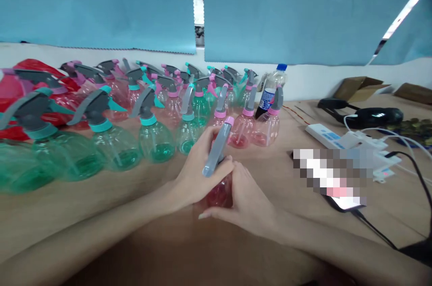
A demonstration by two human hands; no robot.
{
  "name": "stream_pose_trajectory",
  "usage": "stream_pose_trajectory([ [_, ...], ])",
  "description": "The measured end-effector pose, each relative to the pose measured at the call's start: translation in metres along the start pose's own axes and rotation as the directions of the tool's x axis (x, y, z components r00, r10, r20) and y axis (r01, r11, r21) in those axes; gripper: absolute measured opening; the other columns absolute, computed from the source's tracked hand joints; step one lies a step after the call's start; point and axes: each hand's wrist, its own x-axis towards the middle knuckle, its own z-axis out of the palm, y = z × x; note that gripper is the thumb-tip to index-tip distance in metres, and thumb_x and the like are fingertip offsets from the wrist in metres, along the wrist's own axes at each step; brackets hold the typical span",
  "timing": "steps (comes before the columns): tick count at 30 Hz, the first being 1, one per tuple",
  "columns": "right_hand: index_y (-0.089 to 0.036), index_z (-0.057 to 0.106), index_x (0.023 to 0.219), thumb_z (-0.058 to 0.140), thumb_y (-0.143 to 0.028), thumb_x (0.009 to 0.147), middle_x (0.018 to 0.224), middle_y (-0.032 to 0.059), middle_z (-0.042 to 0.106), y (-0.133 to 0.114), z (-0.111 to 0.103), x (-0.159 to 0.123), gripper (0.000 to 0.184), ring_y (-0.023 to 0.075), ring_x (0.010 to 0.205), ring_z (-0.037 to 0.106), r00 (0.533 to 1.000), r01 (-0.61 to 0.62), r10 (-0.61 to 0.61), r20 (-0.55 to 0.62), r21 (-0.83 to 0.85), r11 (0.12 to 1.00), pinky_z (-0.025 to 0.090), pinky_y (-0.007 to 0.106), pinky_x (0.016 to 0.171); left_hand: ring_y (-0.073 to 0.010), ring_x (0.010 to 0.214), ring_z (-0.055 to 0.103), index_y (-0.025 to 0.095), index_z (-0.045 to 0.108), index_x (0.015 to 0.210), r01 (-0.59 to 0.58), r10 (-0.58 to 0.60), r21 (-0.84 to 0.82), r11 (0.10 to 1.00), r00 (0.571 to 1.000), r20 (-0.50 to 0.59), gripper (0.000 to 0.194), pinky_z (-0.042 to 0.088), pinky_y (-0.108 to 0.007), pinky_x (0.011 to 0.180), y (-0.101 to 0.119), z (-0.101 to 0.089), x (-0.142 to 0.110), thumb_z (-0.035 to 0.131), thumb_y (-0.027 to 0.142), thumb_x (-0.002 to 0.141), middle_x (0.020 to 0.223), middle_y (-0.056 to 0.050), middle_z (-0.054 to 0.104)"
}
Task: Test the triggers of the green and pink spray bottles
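Observation:
Between my hands, close to the table's front, is a spray bottle (218,193) with a clear pink body and a grey trigger head tipped with pink. My left hand (199,166) wraps round its neck, just under the head. Lower down, my right hand (248,193) grips the round body, thumb across the front. My fingers hide the collar and much of the body. Just behind stand pink spray bottles (240,130), and to the left a row of green spray bottles (157,142) with grey heads and teal collars.
More pink and green spray bottles crowd the back left, beside red plastic (25,83). A soda bottle (270,92) stands behind. On the right lie a phone (349,202), a white power strip (326,136) with cables, black headphones (374,116) and a cardboard box (357,88).

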Motion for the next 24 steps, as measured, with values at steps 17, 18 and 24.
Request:
stream_pose_trajectory([
  [17,-0.022,0.043,0.131,0.056,-0.059,0.083,0.132,0.0153,0.049,0.079,-0.032,-0.005,0.062,0.0326,0.121,0.047,0.986,0.159,-0.141,0.087,-0.273,0.949,0.042,0.054,0.099,-0.0113,0.049,0.041,0.026,0.043,0.083,-0.029,0.036,-0.069,0.997,0.994,0.106,0.016,0.043,-0.026,0.049,0.001,-0.022,0.003,0.047,0.020,0.070,0.070,0.005,0.046],
  [18,-0.021,0.044,0.129,0.057,-0.058,0.083,0.132,0.0153,0.048,0.080,-0.031,-0.006,0.060,0.0321,0.122,0.047,0.986,0.159,-0.138,0.094,-0.268,0.950,0.042,0.054,0.099,-0.0103,0.048,0.039,0.025,0.042,0.082,-0.029,0.040,-0.097,0.995,0.992,0.117,0.015,0.039,-0.025,0.046,0.002,-0.022,0.003,0.046,0.018,0.070,0.068,0.006,0.044],
  [24,-0.022,0.046,0.127,0.058,-0.052,0.085,0.129,0.0140,0.052,0.084,-0.035,-0.004,0.053,0.0308,0.121,0.049,0.990,0.133,-0.116,0.082,-0.260,0.956,0.043,0.053,0.099,-0.0077,0.048,0.038,0.023,0.044,0.075,-0.055,0.060,-0.059,0.997,0.994,0.089,0.012,0.038,-0.023,0.048,0.005,-0.024,0.006,0.049,0.014,0.068,0.067,0.006,0.047],
])
